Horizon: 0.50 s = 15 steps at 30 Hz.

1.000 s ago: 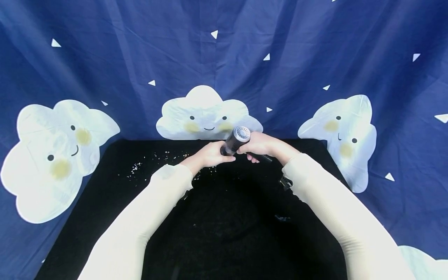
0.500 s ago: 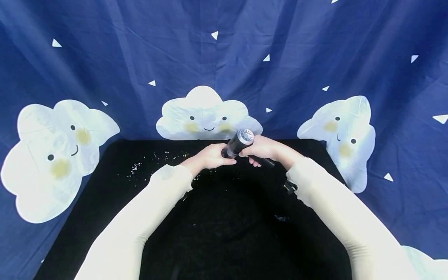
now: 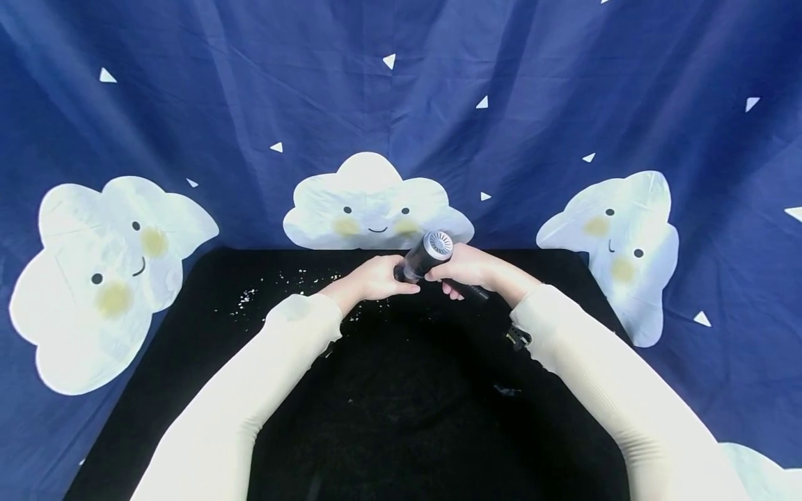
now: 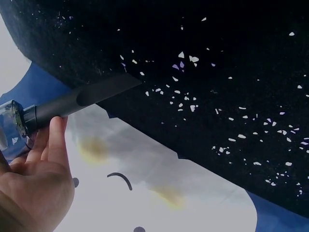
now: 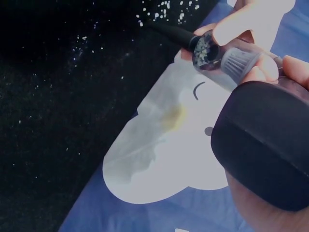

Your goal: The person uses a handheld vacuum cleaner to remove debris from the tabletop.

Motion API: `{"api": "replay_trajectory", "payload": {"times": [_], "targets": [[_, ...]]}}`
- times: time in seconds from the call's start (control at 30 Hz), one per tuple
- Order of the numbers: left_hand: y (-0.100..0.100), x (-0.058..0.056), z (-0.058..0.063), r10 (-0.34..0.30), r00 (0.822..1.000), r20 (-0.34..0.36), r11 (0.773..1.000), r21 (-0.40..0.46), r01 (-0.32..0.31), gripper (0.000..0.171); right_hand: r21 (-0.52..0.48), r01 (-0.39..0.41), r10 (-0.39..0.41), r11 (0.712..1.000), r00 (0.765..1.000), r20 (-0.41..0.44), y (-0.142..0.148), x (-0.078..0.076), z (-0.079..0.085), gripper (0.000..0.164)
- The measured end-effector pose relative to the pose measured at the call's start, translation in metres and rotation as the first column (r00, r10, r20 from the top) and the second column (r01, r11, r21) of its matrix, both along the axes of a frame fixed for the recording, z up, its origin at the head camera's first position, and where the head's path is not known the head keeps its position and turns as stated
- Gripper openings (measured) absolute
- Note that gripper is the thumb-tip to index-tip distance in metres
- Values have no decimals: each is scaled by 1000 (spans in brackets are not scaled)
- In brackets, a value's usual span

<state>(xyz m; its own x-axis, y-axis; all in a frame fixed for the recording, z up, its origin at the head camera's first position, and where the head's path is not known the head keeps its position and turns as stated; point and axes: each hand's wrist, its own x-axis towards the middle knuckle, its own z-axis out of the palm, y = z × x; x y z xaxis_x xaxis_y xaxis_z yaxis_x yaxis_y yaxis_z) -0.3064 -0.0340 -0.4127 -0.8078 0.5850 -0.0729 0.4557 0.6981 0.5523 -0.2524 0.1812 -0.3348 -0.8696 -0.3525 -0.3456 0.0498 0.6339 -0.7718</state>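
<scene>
A black and silver handheld vacuum cleaner (image 3: 421, 259) is held over the far edge of the black table, its round vented end tilted up. My left hand (image 3: 376, 278) grips its front part, thumb on the near side. In the left wrist view that hand's fingers (image 4: 58, 145) support the base of a black slanted crevice nozzle (image 4: 82, 100), whose tip points at scattered white scraps (image 4: 193, 107). My right hand (image 3: 471, 268) grips the handle (image 3: 473, 289). The right wrist view shows pale bits inside the clear dust cup (image 5: 206, 53), beside a ridged grey filter (image 5: 239, 65).
White scraps (image 3: 246, 299) are strewn over the back left of the black table (image 3: 401, 417). A small shiny dark piece (image 3: 506, 391) lies at the right of the table. Behind the far edge hangs a blue curtain (image 3: 351, 83) printed with smiling clouds.
The vacuum's vented end and my right hand have shifted slightly right and nearer to me. My left hand keeps its hold. The head view itself has swung a little.
</scene>
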Motion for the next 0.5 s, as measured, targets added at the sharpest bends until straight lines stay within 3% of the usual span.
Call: {"api": "replay_trajectory", "payload": {"times": [0.5], "targets": [[-4,-3,-1,40,999,-31,999,36,-39,51,8,11,-10,1000,997,-74,-5,0,-5,22]]}}
